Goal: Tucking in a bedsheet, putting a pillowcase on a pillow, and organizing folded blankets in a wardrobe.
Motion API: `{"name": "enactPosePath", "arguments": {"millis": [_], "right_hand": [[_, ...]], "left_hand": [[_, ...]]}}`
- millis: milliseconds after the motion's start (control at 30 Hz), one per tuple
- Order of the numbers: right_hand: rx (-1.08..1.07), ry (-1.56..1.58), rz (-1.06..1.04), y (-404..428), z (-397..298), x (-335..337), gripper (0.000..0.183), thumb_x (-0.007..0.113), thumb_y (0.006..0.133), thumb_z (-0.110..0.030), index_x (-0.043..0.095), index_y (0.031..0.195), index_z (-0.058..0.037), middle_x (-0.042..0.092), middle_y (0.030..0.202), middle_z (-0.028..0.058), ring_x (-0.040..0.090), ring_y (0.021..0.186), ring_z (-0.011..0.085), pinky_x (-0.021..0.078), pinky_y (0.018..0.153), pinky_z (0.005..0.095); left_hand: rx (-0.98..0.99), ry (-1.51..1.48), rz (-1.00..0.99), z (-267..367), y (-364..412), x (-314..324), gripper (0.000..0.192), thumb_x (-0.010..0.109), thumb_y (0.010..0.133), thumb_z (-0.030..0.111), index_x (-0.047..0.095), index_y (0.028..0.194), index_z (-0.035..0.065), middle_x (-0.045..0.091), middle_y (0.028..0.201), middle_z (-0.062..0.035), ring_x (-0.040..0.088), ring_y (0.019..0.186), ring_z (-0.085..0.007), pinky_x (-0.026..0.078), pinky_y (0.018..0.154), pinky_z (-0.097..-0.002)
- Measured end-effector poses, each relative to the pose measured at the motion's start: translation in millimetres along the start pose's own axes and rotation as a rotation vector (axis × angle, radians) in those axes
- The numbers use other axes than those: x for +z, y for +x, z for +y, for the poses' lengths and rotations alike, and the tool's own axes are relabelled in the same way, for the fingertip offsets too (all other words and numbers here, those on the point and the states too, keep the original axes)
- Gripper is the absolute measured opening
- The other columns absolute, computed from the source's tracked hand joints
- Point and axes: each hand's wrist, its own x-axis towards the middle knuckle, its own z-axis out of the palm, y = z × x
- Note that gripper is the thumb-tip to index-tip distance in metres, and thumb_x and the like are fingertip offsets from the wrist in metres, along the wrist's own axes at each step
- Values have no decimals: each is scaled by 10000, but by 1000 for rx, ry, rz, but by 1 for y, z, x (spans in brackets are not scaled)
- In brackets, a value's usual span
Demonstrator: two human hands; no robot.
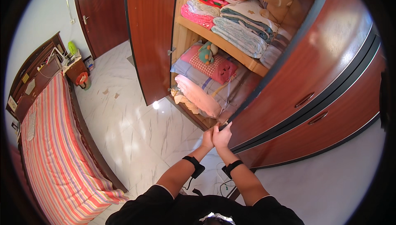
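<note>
My right hand (222,136) is at the lower corner of a red-brown wardrobe door (278,86), its fingers around the dark edge. Pressed against it is my left hand (208,137), whose fingertips are partly hidden near the same corner. Just beyond both hands, a rolled pink quilt (198,95) lies in the lower compartment. Behind it are a pink checked pillow (212,67) and a teal plush toy (205,53). Folded blankets (239,35) are stacked on the wooden shelf (222,44) above, with a plush bear (275,4) beside them.
Another wardrobe door (151,39) stands swung out on its hinges to the left. A bed with a striped cover (58,150) runs along the left side, near a bedside cabinet (75,70) and a small bin (83,81). Cables (224,184) lie on the marble-patterned floor (123,123) near me.
</note>
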Motion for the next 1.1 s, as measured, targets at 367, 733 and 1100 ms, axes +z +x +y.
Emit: {"name": "enactPosePath", "arguments": {"millis": [367, 733, 1100], "right_hand": [[-40, 8, 41, 6, 5, 6, 639, 609, 791, -206, 333, 1314, 36, 605, 863, 323, 583, 786, 522, 490, 701, 542], [-61, 122, 35, 3, -3, -6, 614, 644, 740, -130, 371, 1254, 65, 621, 871, 267, 613, 794, 465, 496, 681, 483], [100, 150, -29, -7, 19, 18, 168, 650, 751, -123, 627, 847, 14, 647, 805, 206, 634, 750, 403, 502, 669, 439]], "left_hand": [[195, 86, -101, 4, 18, -15, 461, 635, 820, 193, 575, 1253, 48, 642, 1083, -211, 653, 938, -347, 525, 772, -365], [5, 32, -288, 23, 21, -32, 313, 537, 930, 151, 615, 1203, 21, 666, 1038, -203, 690, 898, -265, 521, 771, -327], [1, 129, -522, 32, 51, -69, 392, 616, 871, 199, 589, 1245, 86, 673, 967, -180, 662, 840, -340, 527, 728, -368]]}}
